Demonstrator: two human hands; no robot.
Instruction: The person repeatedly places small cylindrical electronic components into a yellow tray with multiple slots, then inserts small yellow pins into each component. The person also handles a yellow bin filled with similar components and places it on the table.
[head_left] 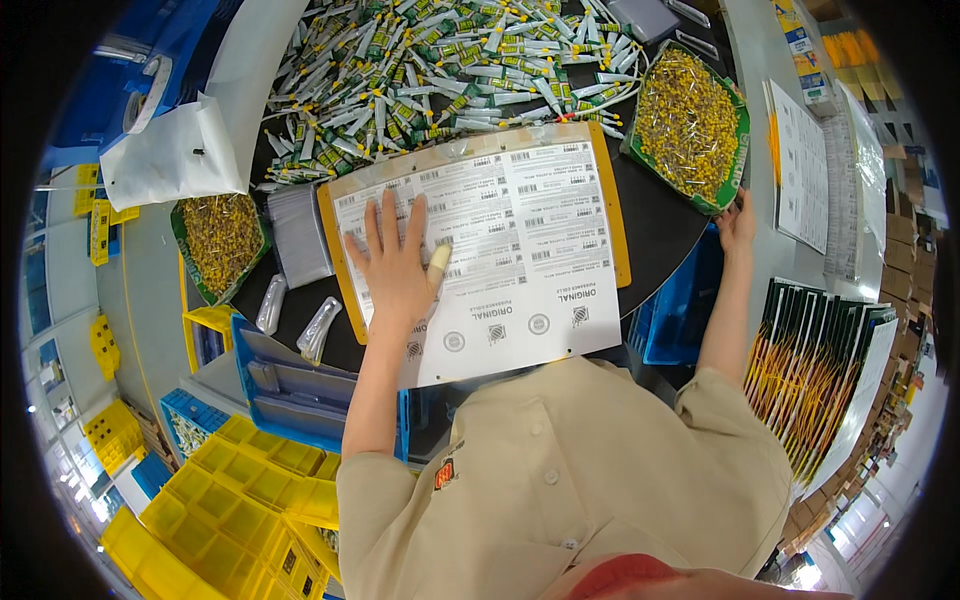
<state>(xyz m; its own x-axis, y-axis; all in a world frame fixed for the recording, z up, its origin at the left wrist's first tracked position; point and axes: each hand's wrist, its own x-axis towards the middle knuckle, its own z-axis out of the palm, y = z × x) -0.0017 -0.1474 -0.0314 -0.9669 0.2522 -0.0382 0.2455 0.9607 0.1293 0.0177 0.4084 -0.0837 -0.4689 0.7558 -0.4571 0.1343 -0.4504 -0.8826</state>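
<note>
My left hand (396, 262) lies flat, fingers spread, on a white printed sheet (560, 250) covered with rows of labels. A pale yellow finger cot covers its thumb. The sheet rests on a tan board (612, 215) with a clear strip along its top edge. Off to the right, my right hand (738, 225) closes at the near corner of a green box (722, 207) filled with small yellow-capped metal pins (690, 125); its fingers are partly hidden there. Beyond the board lies a large heap of small white and green tubes (430, 75) with yellow tips.
Left of the board are a stack of clear plastic sleeves (298, 235), two clear-wrapped packs (318, 328) and another green box of pins (220, 240). Blue bins (675, 310) sit below the black table's edge. Yellow crates (230, 480) stand lower left; packed cards (820, 370) stand at right.
</note>
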